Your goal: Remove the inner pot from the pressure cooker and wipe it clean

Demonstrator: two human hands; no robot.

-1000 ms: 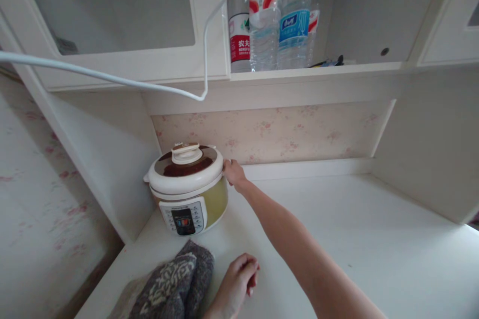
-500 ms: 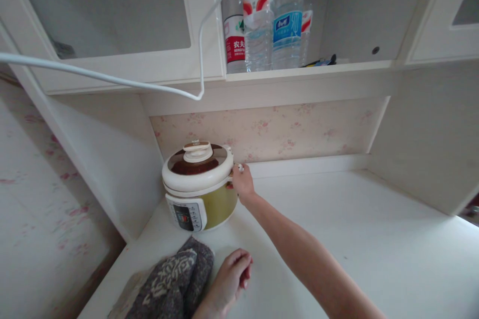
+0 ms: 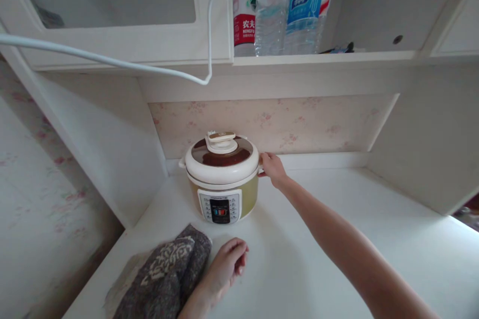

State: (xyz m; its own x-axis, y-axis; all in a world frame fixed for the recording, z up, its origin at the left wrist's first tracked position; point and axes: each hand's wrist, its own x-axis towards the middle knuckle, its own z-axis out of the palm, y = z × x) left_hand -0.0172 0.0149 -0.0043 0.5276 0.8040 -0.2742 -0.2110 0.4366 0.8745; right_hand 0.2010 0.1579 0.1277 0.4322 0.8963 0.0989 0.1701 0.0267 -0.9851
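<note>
An electric pressure cooker (image 3: pixel 222 187) stands upright on the white counter, its control panel facing me. It has a green body, a cream rim and a brown lid with a handle on top. My right hand (image 3: pixel 272 167) is closed on the cooker's right side handle, arm stretched out. In front of the cooker my left hand (image 3: pixel 229 261) rests over the counter, fingers curled in, with nothing visible in them. Just left of that hand lies a bunched grey knitted cloth (image 3: pixel 160 274) with a white pattern.
A white cable (image 3: pixel 123 65) hangs across the upper left. Above, an open cupboard shelf (image 3: pixel 337 58) holds several plastic water bottles (image 3: pixel 271 15). A cupboard door (image 3: pixel 213 50) with a glass pane is at upper left. Side panels bound the white counter (image 3: pixel 337 239).
The cooker has shifted right and turned so its panel faces me more directly. My right hand moved right with its handle. The left hand stays nearly in place; the view has tilted down slightly.
</note>
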